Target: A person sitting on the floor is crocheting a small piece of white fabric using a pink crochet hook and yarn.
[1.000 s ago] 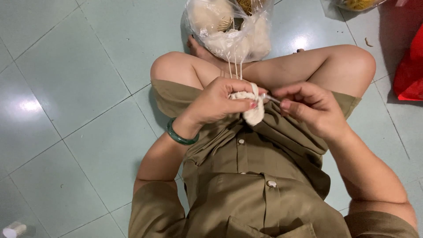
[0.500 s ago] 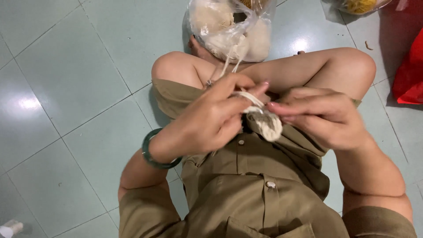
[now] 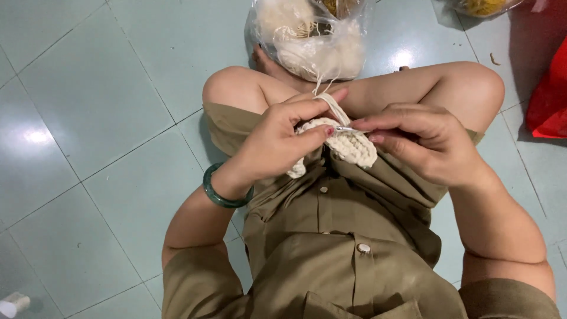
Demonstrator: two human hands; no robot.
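— What fills most of the view?

— A pale green tiled floor [image 3: 100, 112], and on it a seated person in an olive button-front garment [image 3: 331, 260], bare knees drawn up. Just beyond the knees sits a clear plastic bag [image 3: 313, 35] stuffed with cream yarn. A red bag [image 3: 549, 100] lies at the right edge.

— And the hands?

— The left hand [image 3: 274, 145], with a green bangle [image 3: 224, 192] on its wrist, is partly curled: thumb and fingers pinch the cream crochet piece [image 3: 348, 145], while the forefinger stretches out with a yarn strand [image 3: 335, 106] looped over it.

— The right one?

— The right hand [image 3: 428, 145] is closed, its thumb and fingertips pinching a thin metal crochet hook [image 3: 353, 129]. The hook's tip pokes into the top edge of the crochet piece.

— Where does the piece sit?

— Held up between both hands, above the lap, just in front of the knees. The strand runs from it up towards the plastic bag.

— Is the hook's handle visible?

— No, the right hand hides it.
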